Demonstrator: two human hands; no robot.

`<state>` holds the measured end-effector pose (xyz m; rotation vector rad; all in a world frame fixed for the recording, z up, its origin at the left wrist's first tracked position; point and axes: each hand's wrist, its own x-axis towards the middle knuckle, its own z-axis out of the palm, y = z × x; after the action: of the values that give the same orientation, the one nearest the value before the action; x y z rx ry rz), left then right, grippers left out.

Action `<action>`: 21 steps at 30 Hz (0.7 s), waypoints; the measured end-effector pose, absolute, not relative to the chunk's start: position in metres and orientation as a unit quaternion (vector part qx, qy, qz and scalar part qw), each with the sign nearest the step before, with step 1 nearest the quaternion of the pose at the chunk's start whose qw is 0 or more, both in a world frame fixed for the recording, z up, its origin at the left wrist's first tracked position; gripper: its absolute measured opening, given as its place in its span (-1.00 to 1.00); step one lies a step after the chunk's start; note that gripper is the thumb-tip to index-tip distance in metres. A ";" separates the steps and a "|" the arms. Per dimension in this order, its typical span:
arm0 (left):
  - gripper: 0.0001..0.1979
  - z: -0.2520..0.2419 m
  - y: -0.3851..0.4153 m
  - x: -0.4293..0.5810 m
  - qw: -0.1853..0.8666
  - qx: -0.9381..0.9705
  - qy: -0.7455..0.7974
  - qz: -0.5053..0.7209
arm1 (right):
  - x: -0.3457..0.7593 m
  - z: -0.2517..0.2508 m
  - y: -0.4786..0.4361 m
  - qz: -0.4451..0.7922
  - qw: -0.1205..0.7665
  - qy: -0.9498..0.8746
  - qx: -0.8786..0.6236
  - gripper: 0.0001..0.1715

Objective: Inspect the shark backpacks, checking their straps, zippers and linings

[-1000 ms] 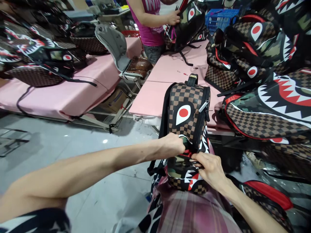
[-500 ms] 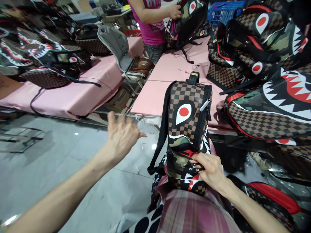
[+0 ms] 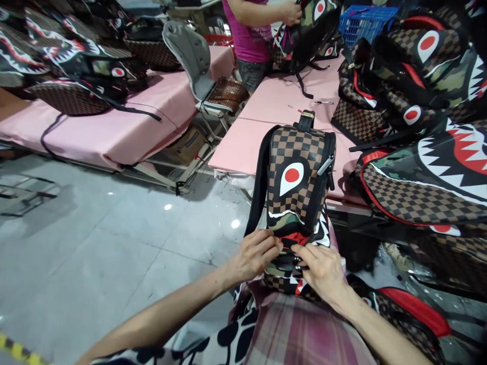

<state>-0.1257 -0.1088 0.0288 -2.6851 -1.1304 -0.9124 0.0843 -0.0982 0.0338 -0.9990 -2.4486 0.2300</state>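
Note:
A brown checkered backpack point(image 3: 300, 152) with a red-and-white eye print leans upright from my lap against the pink table. Its lower pocket gapes, showing red lining between my hands. My left hand point(image 3: 261, 253) pinches the left side of the pocket's edge, fingers bent. On the right side of that opening, my right hand point(image 3: 321, 266) is closed on the backpack, with small dark pieces showing at its fingers that I cannot make out clearly. A zipper pull point(image 3: 326, 166) hangs on the backpack's right side.
The pink table point(image 3: 258, 106) carries piled backpacks point(image 3: 429, 187) on the right. Across it, a person in a pink shirt point(image 3: 253, 38) handles another bag. A grey chair point(image 3: 190, 56) and a second table point(image 3: 95, 132) with backpacks stand left. An open red-lined bag point(image 3: 414, 304) lies lower right.
My left hand has come in from the open air on the left to the pocket's edge and closed there. My right hand stays at the pocket.

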 end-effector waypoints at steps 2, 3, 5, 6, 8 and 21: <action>-0.87 0.037 -0.105 -0.130 0.028 -0.893 -0.364 -0.262 | 0.082 0.027 -0.097 0.085 0.266 -0.900 -0.334 -0.49; -0.85 0.041 -0.102 -0.132 0.028 -0.903 -0.360 -0.233 | 0.081 0.024 -0.096 0.085 0.273 -0.902 -0.323 -0.48; -0.85 0.050 -0.094 -0.132 0.043 -0.918 -0.361 -0.159 | 0.081 0.020 -0.095 0.088 0.283 -0.903 -0.310 -0.46; -0.87 0.054 -0.089 -0.131 0.052 -0.920 -0.368 -0.121 | 0.081 0.019 -0.094 0.090 0.287 -0.903 -0.307 -0.46; -0.89 0.060 -0.080 -0.127 0.056 -0.922 -0.380 -0.054 | 0.080 0.020 -0.092 0.101 0.290 -0.901 -0.307 -0.46; -0.85 0.101 -0.059 -0.150 -0.045 -0.829 -0.558 0.008 | 0.077 0.040 -0.080 0.217 0.453 -0.792 -0.347 -0.50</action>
<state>-0.1501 -0.0586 0.1005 -2.6805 -1.8035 0.0249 0.0770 -0.0796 0.0404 -0.8557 -1.9555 0.5357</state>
